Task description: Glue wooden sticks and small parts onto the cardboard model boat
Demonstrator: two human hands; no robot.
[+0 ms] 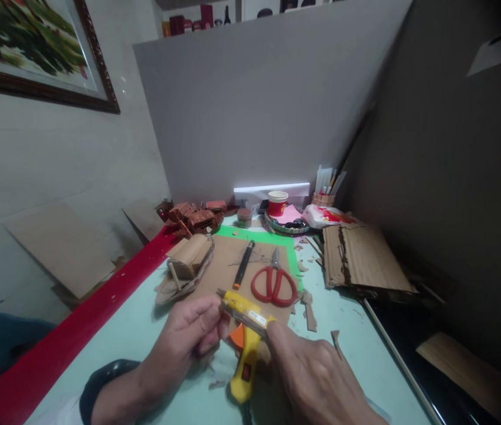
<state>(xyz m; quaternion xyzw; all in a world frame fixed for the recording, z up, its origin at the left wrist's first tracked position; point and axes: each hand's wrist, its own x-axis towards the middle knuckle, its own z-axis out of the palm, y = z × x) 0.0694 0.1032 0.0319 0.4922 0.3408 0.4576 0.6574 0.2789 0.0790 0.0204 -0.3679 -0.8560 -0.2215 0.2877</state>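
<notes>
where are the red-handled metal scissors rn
In the head view, the red-handled metal scissors lie right of centre on the brown cardboard sheet, just right of the slim black orange-tipped tool and beyond the yellow glue gun.

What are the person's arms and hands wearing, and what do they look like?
Both hands are bare, with no gloves. Around the left hand's forearm is a dark, shiny band, with a bit of pale sleeve behind it. No sleeve shows by the right hand.
</notes>
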